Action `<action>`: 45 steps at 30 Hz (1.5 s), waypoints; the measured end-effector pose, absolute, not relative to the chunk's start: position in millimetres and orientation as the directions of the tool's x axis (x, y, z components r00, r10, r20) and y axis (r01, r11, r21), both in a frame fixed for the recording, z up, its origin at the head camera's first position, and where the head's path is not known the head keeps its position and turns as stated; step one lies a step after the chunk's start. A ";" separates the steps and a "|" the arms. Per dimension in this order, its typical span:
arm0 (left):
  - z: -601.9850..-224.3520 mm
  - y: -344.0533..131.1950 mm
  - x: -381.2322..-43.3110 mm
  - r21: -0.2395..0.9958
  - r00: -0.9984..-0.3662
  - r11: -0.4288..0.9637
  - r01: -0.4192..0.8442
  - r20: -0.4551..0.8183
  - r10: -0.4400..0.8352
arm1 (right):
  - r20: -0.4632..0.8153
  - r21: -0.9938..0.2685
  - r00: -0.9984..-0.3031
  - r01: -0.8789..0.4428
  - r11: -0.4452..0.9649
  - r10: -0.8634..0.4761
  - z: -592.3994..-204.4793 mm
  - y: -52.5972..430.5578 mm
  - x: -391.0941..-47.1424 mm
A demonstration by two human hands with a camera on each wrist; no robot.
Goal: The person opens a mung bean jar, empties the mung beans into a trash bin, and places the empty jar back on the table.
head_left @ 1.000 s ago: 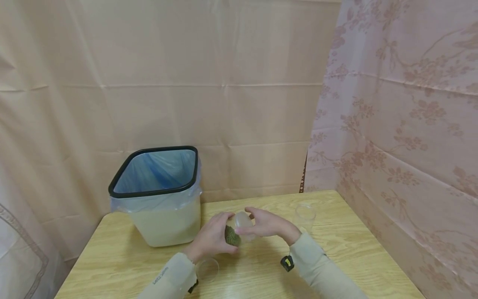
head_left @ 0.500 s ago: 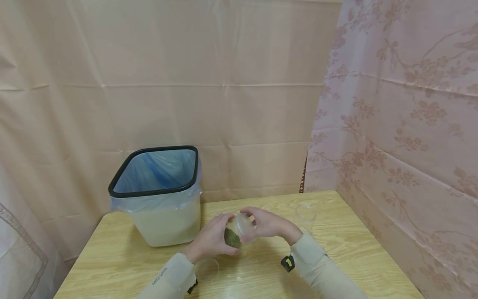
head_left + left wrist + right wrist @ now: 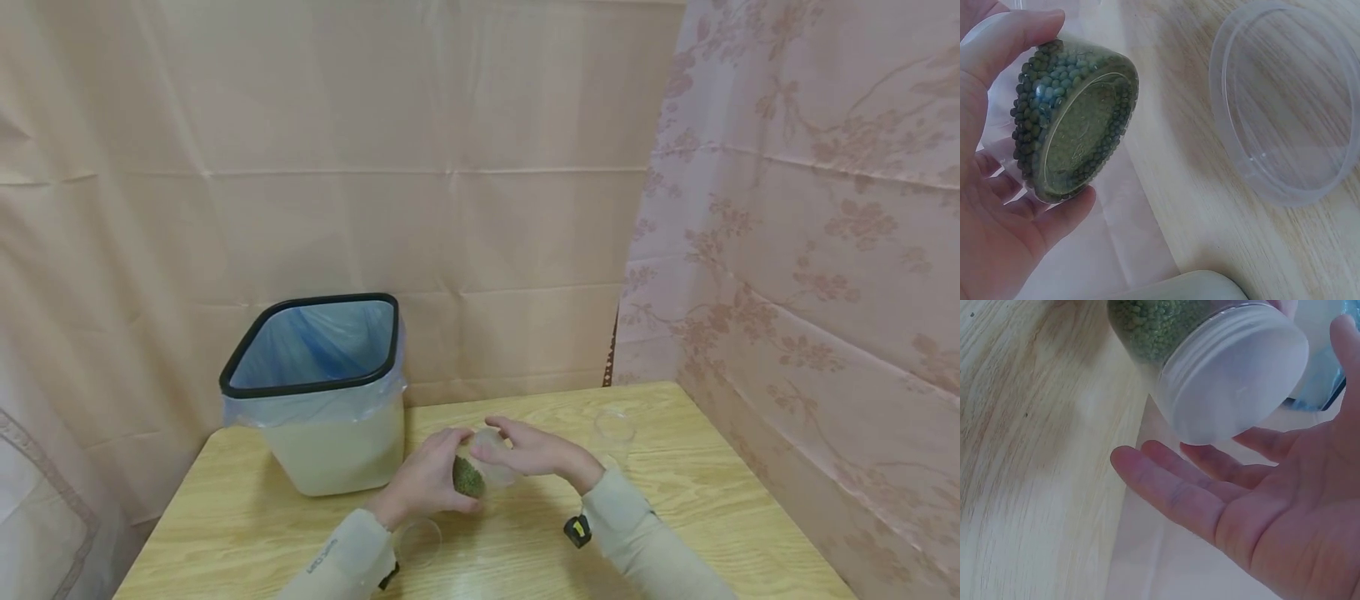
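- Head view: a clear jar point(image 3: 467, 477) of green beans is held tilted above the wooden table point(image 3: 697, 517), its lidded end directed rightward; the jar serves as reference for all positions below.
- Head view: the left hand point(image 3: 429, 482) lies on the jar's left side, thumb and fingers curled round the body.
- Head view: the right hand point(image 3: 531, 450) lies at the jar's right end, around a whitish translucent lid point(image 3: 492, 440).
- Head view: a bin point(image 3: 337, 454) with a black rim and a bluish liner point(image 3: 322, 346) stands to the left of the jar and farther back; one clear container point(image 3: 418, 543) lies nearer and to the left, beside the left sleeve point(image 3: 341, 554); a second clear container point(image 3: 615, 429) stands to the right and farther back. A beige curtain point(image 3: 450, 167) hangs behind.
- Left wrist view: the jar's base faces the camera, beans showing through the wall; the left thumb presses one side, the fingers the opposite side.
- Right wrist view: the lid sits on the jar's mouth. The right fingers are extended and slightly spread beneath it, the thumb well apart; whether a fingertip touches the lid cannot be told.
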State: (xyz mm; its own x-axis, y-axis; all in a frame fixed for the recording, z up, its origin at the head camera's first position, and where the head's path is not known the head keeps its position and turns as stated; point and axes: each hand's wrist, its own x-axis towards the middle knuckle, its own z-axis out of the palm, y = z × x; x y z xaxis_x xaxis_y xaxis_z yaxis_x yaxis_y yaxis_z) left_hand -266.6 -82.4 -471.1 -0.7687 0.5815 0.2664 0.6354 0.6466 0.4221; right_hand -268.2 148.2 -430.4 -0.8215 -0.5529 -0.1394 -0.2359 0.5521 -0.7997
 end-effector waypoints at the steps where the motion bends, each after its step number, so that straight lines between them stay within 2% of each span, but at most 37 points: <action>1: -471.1 -81.9 -266.3 0.420 -0.765 0.643 0.640 0.271 0.584 | -0.140 -0.800 -0.822 -0.234 0.552 -0.552 -431.0 148.4 -268.1; 10: -470.6 -82.1 -263.4 0.422 -0.777 0.657 0.625 0.250 0.578 | -0.191 -0.822 -0.842 -0.145 0.551 -0.505 -433.8 147.1 -267.1; 23: -472.9 -84.5 -264.7 0.432 -0.762 0.638 0.637 0.231 0.604 | -0.147 -0.843 -0.832 -0.178 0.508 -0.534 -433.9 149.0 -268.3; 33: -477.2 -82.7 -266.9 0.432 -0.744 0.621 0.654 0.220 0.631 | -0.079 -0.832 -0.806 -0.270 0.485 -0.586 -435.4 152.5 -267.5; 39: -478.7 -81.8 -265.8 0.421 -0.749 0.633 0.650 0.214 0.627 | -0.097 -0.818 -0.798 -0.276 0.504 -0.594 -439.7 153.0 -268.4; 45: -479.3 -81.8 -265.4 0.400 -0.750 0.644 0.652 0.213 0.627 | -0.140 -0.798 -0.824 -0.234 0.555 -0.549 -441.2 150.5 -269.2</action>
